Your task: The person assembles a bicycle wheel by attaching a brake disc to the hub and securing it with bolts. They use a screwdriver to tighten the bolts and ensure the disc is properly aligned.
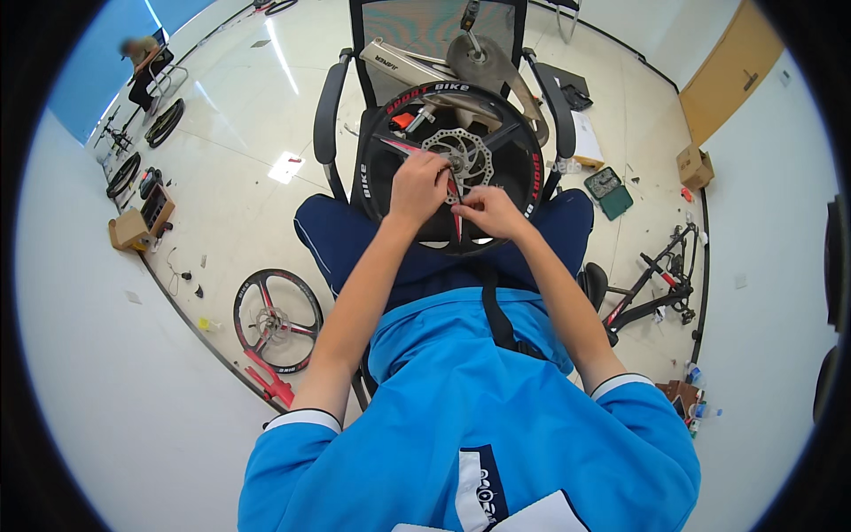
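Note:
A black bicycle wheel (pixel 534 182) with thick spokes and red and white lettering rests across my thighs and the seat of the office chair in front of me. At its middle is a silver brake disc (pixel 480 152). My left hand (pixel 420 188) is over the hub and the disc's left side, its fingertips drawn together. Lower and to the right, my right hand (pixel 493 213) pinches near the disc's lower edge, beside a red-marked spoke. Whatever the fingertips hold is too small or hidden to make out.
Bicycle parts, including a grey round disc (pixel 477 60), lie on the black chair (pixel 331 120). On the floor are another wheel (pixel 310 285), a red fork (pixel 270 383), a black frame (pixel 645 297), a green case (pixel 615 204) and cardboard boxes (pixel 131 230). Far left, a person (pixel 139 66) sits.

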Demonstrator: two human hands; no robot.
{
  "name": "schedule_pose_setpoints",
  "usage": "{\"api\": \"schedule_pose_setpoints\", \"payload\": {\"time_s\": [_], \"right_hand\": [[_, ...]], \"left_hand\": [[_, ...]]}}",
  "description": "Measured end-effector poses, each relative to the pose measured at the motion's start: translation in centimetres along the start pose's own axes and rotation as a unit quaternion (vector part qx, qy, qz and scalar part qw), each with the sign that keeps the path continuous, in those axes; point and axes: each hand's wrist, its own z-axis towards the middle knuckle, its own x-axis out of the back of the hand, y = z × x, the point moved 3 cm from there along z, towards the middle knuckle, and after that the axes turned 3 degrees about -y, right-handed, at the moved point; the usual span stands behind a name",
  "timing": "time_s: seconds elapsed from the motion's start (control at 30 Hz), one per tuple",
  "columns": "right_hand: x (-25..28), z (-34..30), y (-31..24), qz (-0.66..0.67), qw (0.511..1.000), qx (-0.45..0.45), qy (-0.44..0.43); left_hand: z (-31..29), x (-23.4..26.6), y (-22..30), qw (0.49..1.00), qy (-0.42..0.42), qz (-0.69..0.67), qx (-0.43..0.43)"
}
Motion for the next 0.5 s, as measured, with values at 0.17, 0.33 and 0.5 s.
{"api": "schedule_pose_setpoints", "payload": {"time_s": [0.17, 0.33, 0.5], "right_hand": [[0.5, 3.2, 0.2, 0.076, 0.995, -0.042, 0.053], [0.6, 5.2, 0.7, 0.116, 0.98, 0.005, 0.164], [0.6, 5.4, -0.2, 0.037, 0.986, -0.003, 0.164]], "left_hand": [[4.3, 2.6, 0.8, 0.984, -0.175, -0.032, 0.021], [5.7, 2.4, 1.1, 0.978, -0.14, -0.139, 0.061], [4.2, 0.3, -1.6, 0.956, -0.164, -0.186, 0.159]]}}
